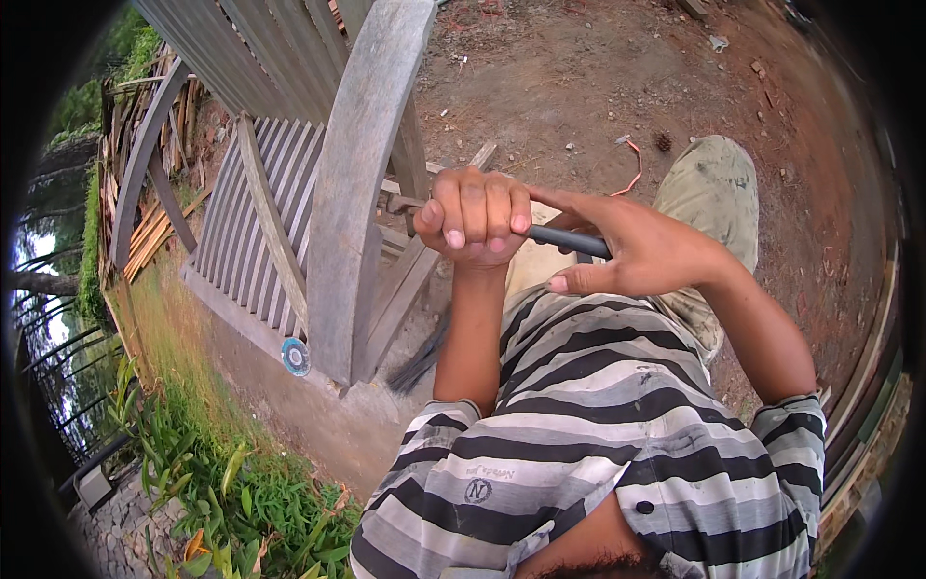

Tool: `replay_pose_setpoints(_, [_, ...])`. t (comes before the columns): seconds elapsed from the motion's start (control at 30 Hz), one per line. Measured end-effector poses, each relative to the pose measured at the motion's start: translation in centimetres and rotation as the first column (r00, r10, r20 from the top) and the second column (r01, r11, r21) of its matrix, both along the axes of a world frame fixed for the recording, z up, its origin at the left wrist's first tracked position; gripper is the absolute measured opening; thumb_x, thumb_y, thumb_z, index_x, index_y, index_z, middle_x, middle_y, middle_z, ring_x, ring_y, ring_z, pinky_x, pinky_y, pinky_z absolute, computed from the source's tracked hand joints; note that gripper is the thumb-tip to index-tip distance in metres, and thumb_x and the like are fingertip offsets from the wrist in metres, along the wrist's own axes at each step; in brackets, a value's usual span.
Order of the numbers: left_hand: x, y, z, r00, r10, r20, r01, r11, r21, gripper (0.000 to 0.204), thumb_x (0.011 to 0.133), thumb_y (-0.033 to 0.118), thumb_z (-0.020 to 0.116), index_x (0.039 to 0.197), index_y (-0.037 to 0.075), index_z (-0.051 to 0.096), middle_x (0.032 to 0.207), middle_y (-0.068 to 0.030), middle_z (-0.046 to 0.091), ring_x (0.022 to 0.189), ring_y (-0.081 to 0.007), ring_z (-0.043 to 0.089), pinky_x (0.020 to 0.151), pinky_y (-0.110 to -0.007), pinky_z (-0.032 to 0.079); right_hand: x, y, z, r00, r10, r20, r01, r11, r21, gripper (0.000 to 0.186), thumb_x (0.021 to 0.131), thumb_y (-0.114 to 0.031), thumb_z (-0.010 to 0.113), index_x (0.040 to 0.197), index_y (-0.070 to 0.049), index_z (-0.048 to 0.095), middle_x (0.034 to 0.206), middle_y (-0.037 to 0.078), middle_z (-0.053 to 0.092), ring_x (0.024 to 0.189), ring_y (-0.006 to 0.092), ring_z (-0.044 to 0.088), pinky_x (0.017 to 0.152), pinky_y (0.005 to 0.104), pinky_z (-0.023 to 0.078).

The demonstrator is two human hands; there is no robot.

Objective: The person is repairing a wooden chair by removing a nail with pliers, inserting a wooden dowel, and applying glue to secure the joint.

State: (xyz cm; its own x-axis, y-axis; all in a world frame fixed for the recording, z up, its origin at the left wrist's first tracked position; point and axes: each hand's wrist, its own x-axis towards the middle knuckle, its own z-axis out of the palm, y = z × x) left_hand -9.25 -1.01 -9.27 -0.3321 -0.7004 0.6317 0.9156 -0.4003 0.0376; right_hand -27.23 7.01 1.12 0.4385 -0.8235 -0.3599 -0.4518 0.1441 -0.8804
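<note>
Near the middle, my left hand (pixel 473 214) is wrapped around a slim tool with a black handle (pixel 567 238); its other end, by the chair's frame, is too small to make out. My right hand (pixel 637 253) lies alongside the handle, thumb stretched apart and fingers partly hidden behind it, not closed on it. Just left of my hands stands a weathered grey slatted wooden chair (pixel 365 116), its curved armrest rising close beside them. A blue-rimmed disc (pixel 295 356) sits at the chair's lower edge.
Dirt ground (pixel 559 87) surrounds my bent knee (pixel 709 183), with a thin red wire (pixel 634 164) and a pine cone (pixel 663 141) on it. A pile of wood strips (pixel 164 232) is behind the chair. Green plants (pixel 212 492) grow at lower left beside a concrete strip (pixel 260 405).
</note>
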Motion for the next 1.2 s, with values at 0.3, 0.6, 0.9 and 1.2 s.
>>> replay_pose_setpoints(0.3, [-0.2,1.9,1.6,0.983,0.122,0.136,-0.154,0.954,0.257,0.018,0.097,0.027,0.059,0.093,0.010,0.062,0.070,-0.0040,0.059,0.077,-0.0216,0.063,0.094,-0.041,0.052,2.3,1.3,0.9,0.937,-0.090,-0.338,-0.030,0.942,-0.336,0.110,0.066,-0.022,0.083,0.160,-0.006,0.030,0.098,0.017,0.063,0.091,0.0358,0.063,0.083,0.0430,0.051])
replay_pose_setpoints(0.6, [2.0,2.8,2.8,0.859,0.089,0.503,-0.300,0.886,0.354,0.043,0.105,0.029,0.052,0.065,0.014,0.053,0.057,-0.0011,0.048,0.065,-0.0208,0.054,0.086,-0.044,0.054,2.9,3.0,0.3,0.861,-0.236,-0.452,-0.055,0.838,-0.542,0.115,0.067,-0.031,0.091,0.164,-0.017,0.031,0.104,0.015,0.065,0.097,0.0357,0.066,0.084,0.0453,0.054])
replay_pose_setpoints(0.9, [0.8,0.1,-0.1,0.998,-0.047,0.029,0.049,0.998,-0.049,0.019,0.101,0.030,0.063,0.097,0.012,0.070,0.063,0.0021,0.066,0.067,-0.0126,0.068,0.085,-0.037,0.053,1.7,0.3,0.1,0.996,0.048,-0.071,-0.040,0.992,0.121,0.124,0.068,-0.030,0.090,0.165,-0.007,0.016,0.096,0.015,0.063,0.090,0.0346,0.065,0.082,0.0428,0.051])
replay_pose_setpoints(1.2, [2.6,3.0,3.7,0.790,0.110,0.603,-0.418,0.815,0.400,0.033,0.102,0.034,0.061,0.077,0.014,0.057,0.062,-0.0013,0.048,0.074,-0.0201,0.059,0.090,-0.045,0.054,3.5,2.6,-1.2,0.833,-0.218,-0.508,-0.146,0.800,-0.582,0.121,0.066,-0.028,0.092,0.166,-0.023,0.024,0.104,0.010,0.058,0.098,0.0335,0.062,0.081,0.0479,0.052])
